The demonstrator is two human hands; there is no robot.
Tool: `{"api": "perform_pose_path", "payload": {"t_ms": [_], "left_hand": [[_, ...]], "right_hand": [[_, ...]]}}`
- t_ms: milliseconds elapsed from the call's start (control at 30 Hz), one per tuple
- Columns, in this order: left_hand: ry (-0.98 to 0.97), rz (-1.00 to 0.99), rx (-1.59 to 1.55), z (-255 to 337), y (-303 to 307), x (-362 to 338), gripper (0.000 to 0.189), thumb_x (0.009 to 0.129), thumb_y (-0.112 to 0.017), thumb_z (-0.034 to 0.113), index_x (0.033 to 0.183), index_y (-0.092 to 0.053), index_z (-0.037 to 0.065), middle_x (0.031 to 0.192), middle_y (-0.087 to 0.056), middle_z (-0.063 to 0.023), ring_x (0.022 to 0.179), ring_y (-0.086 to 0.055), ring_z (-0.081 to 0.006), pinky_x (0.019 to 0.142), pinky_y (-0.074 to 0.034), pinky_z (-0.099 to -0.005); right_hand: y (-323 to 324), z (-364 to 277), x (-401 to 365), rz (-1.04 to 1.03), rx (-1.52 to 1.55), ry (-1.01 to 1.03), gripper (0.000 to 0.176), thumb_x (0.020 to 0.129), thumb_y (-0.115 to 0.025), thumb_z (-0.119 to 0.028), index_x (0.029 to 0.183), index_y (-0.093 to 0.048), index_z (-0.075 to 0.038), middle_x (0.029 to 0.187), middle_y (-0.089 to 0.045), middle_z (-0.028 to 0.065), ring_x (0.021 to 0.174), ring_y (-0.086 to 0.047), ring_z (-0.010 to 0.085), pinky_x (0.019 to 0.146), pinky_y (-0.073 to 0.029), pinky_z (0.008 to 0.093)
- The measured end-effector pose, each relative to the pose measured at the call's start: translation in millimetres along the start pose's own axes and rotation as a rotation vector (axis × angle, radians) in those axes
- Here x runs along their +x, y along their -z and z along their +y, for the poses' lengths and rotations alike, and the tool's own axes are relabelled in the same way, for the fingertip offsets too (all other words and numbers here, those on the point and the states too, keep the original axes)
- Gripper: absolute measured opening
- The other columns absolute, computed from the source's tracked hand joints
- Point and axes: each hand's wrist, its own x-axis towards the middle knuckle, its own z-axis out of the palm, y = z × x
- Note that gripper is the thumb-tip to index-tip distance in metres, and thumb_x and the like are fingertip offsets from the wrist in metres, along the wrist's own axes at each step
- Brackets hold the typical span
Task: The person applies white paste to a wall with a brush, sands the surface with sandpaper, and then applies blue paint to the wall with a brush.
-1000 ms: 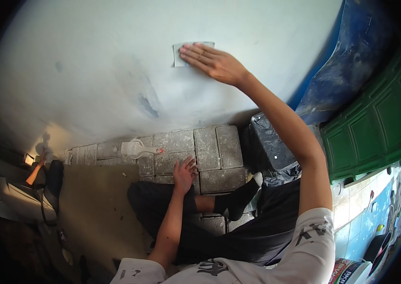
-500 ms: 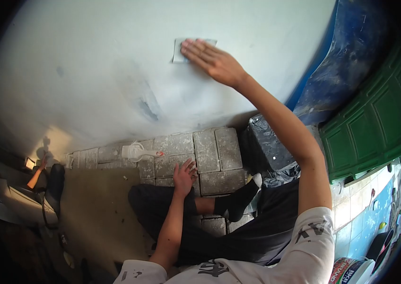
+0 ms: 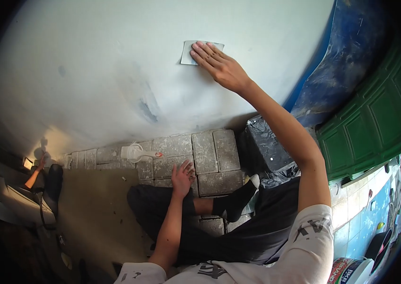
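Observation:
My right hand [image 3: 214, 61] lies flat on a grey sheet of sandpaper [image 3: 187, 53], holding it against the pale wall [image 3: 115, 42]. The sheet's left edge and top corners stick out past my fingers. Lower down, my left hand [image 3: 181, 178] hangs in the air near my bent knee, empty, with its fingers apart and slightly curled. Beyond that hand, a white container with a handled tool [image 3: 136, 152] rests on the grey paving blocks [image 3: 172, 165]. A dark smudge [image 3: 147, 110] marks the lower wall.
A block wrapped in black plastic [image 3: 269, 146] stands by the wall on my right. Behind it are a blue sheet [image 3: 333, 61] and a green panel [image 3: 370, 123]. A paint bucket [image 3: 352, 270] sits at lower right. Another person [image 3: 25, 199] is at far left, beside a brown board [image 3: 99, 203].
My right hand and the sandpaper have slid slightly to the right along the wall. My left hand has hardly moved.

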Motion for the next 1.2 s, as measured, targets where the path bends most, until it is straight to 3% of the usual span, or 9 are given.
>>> {"api": "perform_pose_path", "payload": {"t_ms": [167, 333, 433, 600, 667, 800, 933, 1133, 1200], "left_hand": [[0.002, -0.006, -0.023, 4, 6, 6, 0.075, 0.105, -0.041, 0.066, 0.152, -0.049, 0.009, 0.136, -0.059, -0.0046, 0.113, -0.062, -0.02, 0.091, -0.053, -0.0372], [0.012, -0.005, -0.015, 3, 6, 11, 0.075, 0.105, -0.041, 0.066, 0.152, -0.049, 0.009, 0.136, -0.059, -0.005, 0.112, -0.063, -0.0209, 0.09, -0.053, -0.0371], [0.018, -0.033, -0.047, -4, 5, -1, 0.075, 0.105, -0.041, 0.066, 0.151, -0.049, 0.008, 0.135, -0.06, -0.0053, 0.111, -0.063, -0.0212, 0.09, -0.053, -0.037], [0.044, -0.009, 0.01, 0, 0, 5, 0.074, 0.105, -0.039, 0.066, 0.151, -0.049, 0.008, 0.136, -0.06, -0.0055, 0.111, -0.063, -0.021, 0.09, -0.053, -0.0365], [0.025, 0.009, 0.017, -2, 5, -2, 0.075, 0.105, -0.039, 0.066, 0.151, -0.049, 0.009, 0.136, -0.06, -0.0053, 0.112, -0.062, -0.0208, 0.09, -0.053, -0.0363], [0.01, -0.032, 0.02, -1, 2, 4, 0.074, 0.104, -0.039, 0.067, 0.152, -0.049, 0.011, 0.136, -0.06, -0.0049, 0.113, -0.062, -0.0201, 0.09, -0.052, -0.0363], [0.043, -0.008, 0.048, 2, 3, 5, 0.073, 0.105, -0.039, 0.066, 0.151, -0.05, 0.011, 0.135, -0.06, -0.0044, 0.113, -0.062, -0.02, 0.091, -0.052, -0.0362], [-0.016, -0.061, -0.056, -5, 8, 3, 0.07, 0.106, -0.038, 0.063, 0.151, -0.05, 0.011, 0.133, -0.061, -0.0038, 0.11, -0.063, -0.0196, 0.09, -0.053, -0.036], [0.016, -0.027, 0.009, -3, 5, 6, 0.071, 0.106, -0.038, 0.064, 0.151, -0.051, 0.011, 0.132, -0.062, -0.004, 0.11, -0.064, -0.0195, 0.089, -0.053, -0.0364]], "right_hand": [[20, 27, 3, -0.002, -0.055, -0.054, 0.058, 0.102, -0.049, -0.011, 0.159, -0.04, -0.011, 0.163, -0.043, 0.0057, 0.15, -0.042, 0.0192, 0.128, -0.034, 0.0381], [14, 34, -7, -0.026, -0.021, 0.072, 0.055, 0.102, -0.048, -0.01, 0.158, -0.043, -0.01, 0.163, -0.043, 0.007, 0.15, -0.042, 0.0221, 0.127, -0.035, 0.0394], [18, 34, -2, 0.072, -0.058, -0.106, 0.056, 0.1, -0.053, -0.007, 0.156, -0.046, -0.009, 0.162, -0.045, 0.0066, 0.149, -0.043, 0.022, 0.127, -0.035, 0.04], [18, 39, -10, 0.035, 0.04, 0.005, 0.062, 0.094, -0.063, -0.004, 0.154, -0.05, -0.012, 0.158, -0.051, 0.006, 0.146, -0.047, 0.0229, 0.126, -0.036, 0.0419], [31, 60, -2, 0.077, -0.122, -0.021, 0.063, 0.093, -0.06, -0.006, 0.154, -0.049, -0.011, 0.16, -0.048, 0.0057, 0.147, -0.047, 0.0202, 0.126, -0.036, 0.0397], [25, 40, -3, 0.12, -0.044, -0.092, 0.063, 0.092, -0.059, -0.005, 0.154, -0.049, -0.011, 0.16, -0.048, 0.0068, 0.145, -0.049, 0.0227, 0.126, -0.036, 0.0397], [18, 32, -10, -0.001, 0.007, 0.053, 0.063, 0.093, -0.053, 0.001, 0.155, -0.048, -0.011, 0.16, -0.048, 0.0055, 0.146, -0.048, 0.0226, 0.125, -0.038, 0.0398], [27, 28, 4, 0.142, 0.052, -0.191, 0.066, 0.089, -0.058, 0.007, 0.152, -0.053, -0.01, 0.157, -0.052, 0.009, 0.144, -0.05, 0.027, 0.124, -0.039, 0.0426], [6, 10, -1, 0.028, 0.136, 0.01, 0.063, 0.094, -0.055, 0.003, 0.155, -0.048, -0.013, 0.162, -0.045, 0.0059, 0.149, -0.043, 0.0217, 0.127, -0.035, 0.0389]]}}
